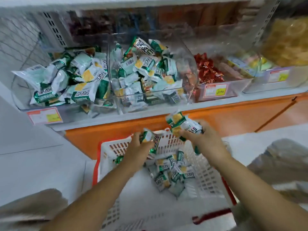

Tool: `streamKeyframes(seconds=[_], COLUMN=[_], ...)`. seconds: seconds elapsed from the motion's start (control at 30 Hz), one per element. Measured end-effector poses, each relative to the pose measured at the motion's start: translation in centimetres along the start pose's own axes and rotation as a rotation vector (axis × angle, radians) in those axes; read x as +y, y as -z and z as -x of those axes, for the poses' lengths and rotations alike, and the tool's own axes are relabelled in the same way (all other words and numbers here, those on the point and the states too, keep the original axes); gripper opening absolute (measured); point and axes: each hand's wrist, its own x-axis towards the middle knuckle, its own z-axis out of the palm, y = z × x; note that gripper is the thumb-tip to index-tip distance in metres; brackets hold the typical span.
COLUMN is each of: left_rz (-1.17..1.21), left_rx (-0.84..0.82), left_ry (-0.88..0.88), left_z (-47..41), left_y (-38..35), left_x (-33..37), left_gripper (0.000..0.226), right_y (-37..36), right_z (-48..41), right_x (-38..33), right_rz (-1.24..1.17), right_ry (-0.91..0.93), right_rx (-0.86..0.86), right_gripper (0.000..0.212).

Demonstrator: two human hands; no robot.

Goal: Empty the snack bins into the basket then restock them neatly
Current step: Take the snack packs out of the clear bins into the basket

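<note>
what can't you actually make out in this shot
Head view:
Price tag: print blurred, too small to read.
Upper bins: contents smeared by blur and glare.
Packets in the left hand: count hidden by the hand and motion blur.
Basket: near end covered by the forearms.

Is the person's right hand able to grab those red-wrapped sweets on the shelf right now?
Probably not yet: the right hand grips green-and-white packets above the basket, so its fingers are full. The way up to the red sweets looks unblocked, though.
</note>
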Motion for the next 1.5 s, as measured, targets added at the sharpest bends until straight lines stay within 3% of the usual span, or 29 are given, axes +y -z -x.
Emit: streamKeyframes(seconds=[0.13,0.3,0.37,0.5,0.8,0.9,1.0,1.17,1.3,1.4,1.5], left_rz=[-0.022,-0.004,-0.055,-0.090,-0.251,-0.330,-0.357,-0.272,-0.373,-0.501,-0.606], left_rx=[-0.191,-0.315,-0.361,-0.415,-0.488,-0.459,-0.338,-0.019,0.155,0.238,0.233], left_ry=[0.256,0.476,0.498,0.541,0.429,0.340,0.140,-0.350,-0.751,-0.766,-0.654], left_z=[-2.1,-3.2,-3.7,-4.3,-4.4,-4.0,-3.4,-2.1,-1.4,-2.8,-5.2], left_y=[-3.7,-7.4,-8.7,-10.9,-11.7,-10.2,-8.1,-3.2,2.0,4.7,5.8], left_x=[-7.0,-12.5,-14.4,-16.5,-17.8,-16.2,-12.2,-0.3,8.7,12.2,12.9], left_gripper=[0.071,0.063,0.065,0.062,0.064,0.064,0.051,0.032,0.032,0.037,0.046], right_y=[-1.5,-3.7,-4.8,-5.9,-5.1,-4.2,-3.4,-1.6,0.7,1.6,1.2], right_z=[0.2,-0.6,-0.7,-1.1,-0.9,-0.9,-1.6,-3.3,-4.0,-5.8,-9.7], right_x=[9.5,18.6,20.7,22.0,21.4,19.3,15.9,4.9,-5.2,-10.0,-11.6], right_rz=[0.162,0.230,0.297,0.344,0.294,0.258,0.189,0.124,0.119,0.279,0.520], right_ry=[-0.299,-0.532,-0.558,-0.635,-0.652,-0.605,-0.498,0.042,0.395,0.568,0.552], right_rx=[-0.058,-0.166,-0.246,-0.322,-0.370,-0.332,-0.195,-0.020,0.009,-0.016,-0.100], right_gripper=[0.034,0.027,0.031,0.061,0.065,0.059,0.048,0.021,0.022,0.027,0.037])
